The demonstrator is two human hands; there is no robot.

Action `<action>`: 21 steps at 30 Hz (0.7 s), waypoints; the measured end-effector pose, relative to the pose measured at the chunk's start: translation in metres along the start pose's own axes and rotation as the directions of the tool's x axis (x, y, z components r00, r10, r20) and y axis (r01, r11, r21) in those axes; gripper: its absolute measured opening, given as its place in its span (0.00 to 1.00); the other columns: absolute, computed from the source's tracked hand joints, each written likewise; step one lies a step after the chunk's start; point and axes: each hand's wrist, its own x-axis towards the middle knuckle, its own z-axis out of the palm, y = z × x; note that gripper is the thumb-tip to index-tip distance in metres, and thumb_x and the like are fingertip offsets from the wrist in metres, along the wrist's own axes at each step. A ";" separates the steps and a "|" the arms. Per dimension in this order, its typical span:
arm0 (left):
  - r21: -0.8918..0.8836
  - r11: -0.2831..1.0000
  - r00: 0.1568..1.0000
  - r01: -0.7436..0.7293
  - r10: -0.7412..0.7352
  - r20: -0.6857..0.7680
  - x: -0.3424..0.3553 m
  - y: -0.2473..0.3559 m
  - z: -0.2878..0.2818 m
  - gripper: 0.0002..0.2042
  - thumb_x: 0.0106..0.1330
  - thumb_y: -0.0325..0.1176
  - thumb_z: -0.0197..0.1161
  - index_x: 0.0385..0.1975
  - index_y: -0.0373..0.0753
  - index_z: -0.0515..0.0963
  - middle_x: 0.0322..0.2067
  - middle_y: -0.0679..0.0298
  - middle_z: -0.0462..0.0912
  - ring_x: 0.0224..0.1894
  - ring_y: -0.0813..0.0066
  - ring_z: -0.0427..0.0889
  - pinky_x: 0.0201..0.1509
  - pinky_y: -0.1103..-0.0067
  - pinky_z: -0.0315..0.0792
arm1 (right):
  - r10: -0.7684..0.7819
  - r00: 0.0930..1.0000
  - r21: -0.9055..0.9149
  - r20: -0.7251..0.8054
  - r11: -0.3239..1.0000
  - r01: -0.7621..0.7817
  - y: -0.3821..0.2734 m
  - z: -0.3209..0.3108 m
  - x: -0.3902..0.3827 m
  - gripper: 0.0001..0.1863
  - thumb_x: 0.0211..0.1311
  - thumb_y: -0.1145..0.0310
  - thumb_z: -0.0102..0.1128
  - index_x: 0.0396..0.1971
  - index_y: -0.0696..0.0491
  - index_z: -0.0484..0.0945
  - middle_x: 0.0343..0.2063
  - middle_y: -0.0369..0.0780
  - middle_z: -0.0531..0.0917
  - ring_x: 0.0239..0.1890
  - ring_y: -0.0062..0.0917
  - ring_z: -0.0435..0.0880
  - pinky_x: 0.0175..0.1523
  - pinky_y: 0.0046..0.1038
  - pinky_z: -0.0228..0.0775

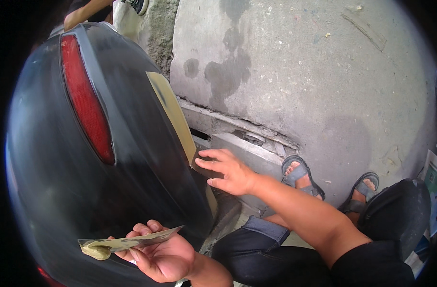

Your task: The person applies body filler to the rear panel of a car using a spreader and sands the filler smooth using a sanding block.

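Note:
A dark grey car bumper (46, 158) with a long red reflector (84, 95) fills the left. A strip of beige putty (170, 115) runs down its right-hand edge. My left hand (166, 253), palm up at the bottom, holds a flat metal plate (151, 239) with a lump of beige putty (96, 251) on its left end. My right hand (228, 174) grips a dark, thin spreader (197, 158) at the lower end of the strip, against the bumper's edge. The spreader is largely hidden by my fingers.
Concrete pavement (323, 71) with damp patches and a broken edge lies to the right. My sandalled feet and bent knees are below. Another person's forearm (82, 13) shows beyond the bumper at top left. Printed sheets (433, 186) lie at the far right.

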 end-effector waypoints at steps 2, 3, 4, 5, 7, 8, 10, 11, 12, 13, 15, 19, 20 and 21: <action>0.012 1.000 1.000 -0.011 0.011 -0.027 -0.003 0.000 -0.003 0.15 0.71 0.33 0.47 0.55 0.40 0.69 0.49 0.57 0.77 0.47 0.66 0.76 0.52 0.68 0.71 | 0.023 1.000 0.025 0.008 0.999 -0.023 0.000 0.006 -0.007 0.32 0.50 0.72 0.65 0.60 0.44 0.72 0.61 0.41 0.67 0.60 0.39 0.65 0.62 0.35 0.65; 0.007 1.000 0.999 -0.010 0.010 -0.034 -0.005 0.001 -0.003 0.15 0.71 0.32 0.47 0.55 0.40 0.69 0.49 0.57 0.77 0.48 0.66 0.76 0.53 0.68 0.71 | 0.023 1.000 0.008 0.010 1.000 -0.023 0.001 0.008 -0.010 0.32 0.50 0.71 0.65 0.60 0.44 0.71 0.61 0.41 0.67 0.60 0.39 0.65 0.61 0.35 0.66; 0.002 1.000 0.999 -0.009 0.009 -0.040 -0.005 0.001 -0.002 0.15 0.70 0.32 0.47 0.55 0.40 0.69 0.49 0.57 0.77 0.48 0.65 0.77 0.53 0.68 0.71 | 0.023 1.000 -0.009 0.011 1.000 -0.023 0.003 0.010 -0.013 0.33 0.50 0.71 0.65 0.60 0.44 0.71 0.61 0.41 0.66 0.59 0.39 0.65 0.60 0.34 0.67; -0.001 1.000 0.999 -0.008 0.008 -0.048 -0.006 0.002 -0.003 0.15 0.70 0.32 0.48 0.55 0.40 0.69 0.49 0.57 0.77 0.48 0.65 0.77 0.54 0.68 0.70 | 0.024 1.000 -0.025 0.014 0.999 -0.023 0.003 0.012 -0.015 0.33 0.50 0.71 0.65 0.60 0.44 0.71 0.61 0.41 0.66 0.59 0.39 0.65 0.60 0.34 0.68; -0.013 1.000 1.000 0.018 -0.018 -0.003 -0.005 0.002 -0.004 0.15 0.70 0.32 0.48 0.55 0.40 0.69 0.50 0.57 0.77 0.49 0.65 0.77 0.54 0.68 0.70 | 0.088 0.995 0.066 0.046 0.994 -0.091 0.002 0.015 -0.019 0.33 0.51 0.70 0.65 0.61 0.45 0.70 0.62 0.43 0.66 0.62 0.41 0.64 0.64 0.37 0.60; -0.021 0.999 0.999 0.030 -0.029 0.018 -0.005 0.003 -0.003 0.16 0.70 0.32 0.48 0.56 0.40 0.69 0.50 0.57 0.77 0.49 0.65 0.77 0.55 0.68 0.70 | 0.118 0.991 0.108 0.065 0.986 -0.124 0.001 0.015 -0.021 0.33 0.52 0.69 0.65 0.61 0.46 0.70 0.62 0.45 0.66 0.63 0.42 0.64 0.67 0.38 0.56; -0.013 1.000 1.000 0.026 -0.026 0.008 -0.007 0.001 0.006 0.16 0.70 0.32 0.48 0.56 0.40 0.68 0.50 0.56 0.77 0.50 0.65 0.77 0.55 0.68 0.70 | 0.170 0.975 0.114 0.146 0.976 -0.187 -0.003 0.011 -0.025 0.33 0.52 0.69 0.65 0.61 0.46 0.70 0.62 0.44 0.66 0.63 0.42 0.63 0.67 0.38 0.56; -0.009 1.000 1.000 0.020 -0.020 0.005 -0.007 0.000 0.010 0.16 0.70 0.32 0.48 0.57 0.40 0.68 0.51 0.56 0.76 0.50 0.65 0.77 0.55 0.68 0.70 | 0.192 0.964 0.114 0.185 0.970 -0.215 -0.005 0.009 -0.025 0.33 0.52 0.68 0.65 0.62 0.46 0.69 0.62 0.44 0.66 0.63 0.42 0.63 0.67 0.38 0.56; -0.022 0.999 0.997 0.025 -0.023 0.072 -0.005 0.000 0.008 0.17 0.70 0.31 0.47 0.58 0.39 0.66 0.52 0.55 0.75 0.52 0.63 0.76 0.57 0.68 0.69 | 0.212 0.956 0.103 0.203 0.966 -0.236 -0.008 0.004 -0.026 0.31 0.52 0.70 0.64 0.60 0.45 0.71 0.62 0.41 0.67 0.60 0.38 0.66 0.59 0.31 0.69; -0.040 0.999 0.996 0.038 -0.034 0.083 -0.004 0.000 0.011 0.18 0.71 0.30 0.46 0.59 0.38 0.65 0.54 0.55 0.75 0.53 0.63 0.75 0.58 0.68 0.68 | 0.203 0.964 0.134 0.173 0.965 -0.227 -0.009 -0.004 -0.027 0.31 0.53 0.69 0.64 0.60 0.46 0.71 0.61 0.42 0.67 0.60 0.37 0.67 0.61 0.31 0.67; -0.065 0.996 0.994 0.055 -0.048 0.101 -0.002 0.001 0.013 0.18 0.71 0.29 0.45 0.60 0.37 0.64 0.56 0.54 0.73 0.56 0.63 0.74 0.61 0.68 0.67 | 0.178 0.976 0.199 0.123 0.959 -0.200 -0.025 -0.030 -0.017 0.29 0.53 0.69 0.64 0.59 0.48 0.72 0.60 0.42 0.69 0.61 0.36 0.68 0.63 0.31 0.63; 0.071 0.990 0.990 0.120 -0.115 -0.080 -0.004 -0.006 0.021 0.21 0.72 0.26 0.45 0.63 0.34 0.57 0.59 0.53 0.69 0.61 0.63 0.69 0.66 0.68 0.62 | -0.154 0.986 0.485 0.061 0.868 0.106 -0.103 -0.084 0.016 0.27 0.54 0.68 0.64 0.57 0.53 0.74 0.58 0.44 0.70 0.61 0.31 0.68 0.65 0.33 0.58; 0.069 0.988 0.981 0.138 -0.127 -0.147 0.000 -0.008 0.035 0.21 0.72 0.26 0.45 0.64 0.34 0.57 0.59 0.53 0.69 0.60 0.65 0.70 0.66 0.68 0.63 | -0.235 0.967 0.573 0.096 0.808 0.139 -0.125 -0.089 0.018 0.27 0.53 0.68 0.64 0.56 0.52 0.75 0.57 0.44 0.71 0.60 0.32 0.69 0.65 0.34 0.58; 0.160 0.977 0.984 0.138 -0.117 -0.131 0.001 -0.007 0.033 0.21 0.72 0.25 0.45 0.63 0.33 0.57 0.59 0.53 0.69 0.59 0.65 0.72 0.65 0.68 0.64 | -0.320 0.939 0.661 0.127 0.733 0.160 -0.141 -0.087 0.016 0.26 0.52 0.69 0.65 0.55 0.52 0.76 0.56 0.44 0.71 0.60 0.33 0.69 0.65 0.34 0.57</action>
